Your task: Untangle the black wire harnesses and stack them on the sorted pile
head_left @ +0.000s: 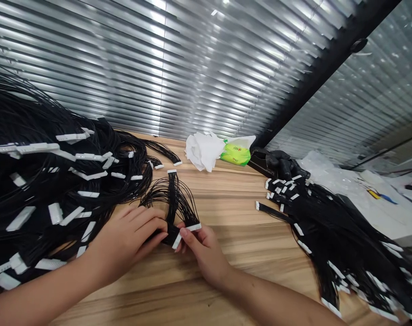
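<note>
A black wire harness [172, 194] with white connectors lies on the wooden table between my hands, its wires bent in a loop. My right hand [201, 246] pinches two white connectors [193, 227] at its near end between thumb and fingers. To the left, my left hand [138, 233] has its fingers curled round the black wires of the same harness; the fingertips are partly hidden. One more white connector [172, 171] of this harness points away from me, lying free on the wood.
A big heap of black harnesses [100, 181] fills the left side. Another pile [345, 235] covers the right edge, with one harness end [257, 205] sticking out. Crumpled white tissue [204, 151] and a green tissue pack [236, 151] sit at the back by the metal blinds [134, 68].
</note>
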The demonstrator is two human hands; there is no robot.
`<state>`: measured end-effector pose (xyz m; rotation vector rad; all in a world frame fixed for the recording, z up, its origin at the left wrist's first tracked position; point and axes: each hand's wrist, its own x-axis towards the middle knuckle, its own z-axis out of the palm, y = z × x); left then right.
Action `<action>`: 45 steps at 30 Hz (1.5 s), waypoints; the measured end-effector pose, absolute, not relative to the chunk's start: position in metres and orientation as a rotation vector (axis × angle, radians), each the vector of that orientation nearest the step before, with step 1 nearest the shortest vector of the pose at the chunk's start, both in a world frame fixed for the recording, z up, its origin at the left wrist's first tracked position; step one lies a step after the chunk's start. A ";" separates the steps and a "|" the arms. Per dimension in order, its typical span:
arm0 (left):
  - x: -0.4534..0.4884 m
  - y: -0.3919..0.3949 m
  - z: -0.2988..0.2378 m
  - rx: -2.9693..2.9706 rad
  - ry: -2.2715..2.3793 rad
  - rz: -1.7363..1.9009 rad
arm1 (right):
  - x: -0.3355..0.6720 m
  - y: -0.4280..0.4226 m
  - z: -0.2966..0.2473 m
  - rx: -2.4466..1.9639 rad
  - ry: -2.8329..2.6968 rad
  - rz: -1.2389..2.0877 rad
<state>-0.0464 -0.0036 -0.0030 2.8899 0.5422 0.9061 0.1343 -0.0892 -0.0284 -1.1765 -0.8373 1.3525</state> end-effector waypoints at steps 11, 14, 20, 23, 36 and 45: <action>-0.050 -0.002 -0.005 2.873 0.579 0.958 | 0.133 -0.090 -0.027 -1.191 -0.833 1.366; -0.049 -0.002 -0.006 2.886 0.553 0.961 | 0.133 -0.090 -0.030 -1.168 -0.829 1.387; -0.040 -0.005 -0.007 3.008 0.515 0.987 | 0.132 -0.088 -0.035 -1.153 -0.833 1.360; -0.037 -0.008 -0.006 3.103 0.549 1.015 | 0.130 -0.087 -0.035 -1.141 -0.847 1.352; -0.048 -0.009 -0.002 2.888 0.678 0.856 | 0.128 -0.084 -0.031 -1.136 -0.906 1.280; -0.055 -0.007 0.003 2.837 0.616 0.852 | 0.126 -0.085 -0.032 -1.124 -0.976 1.246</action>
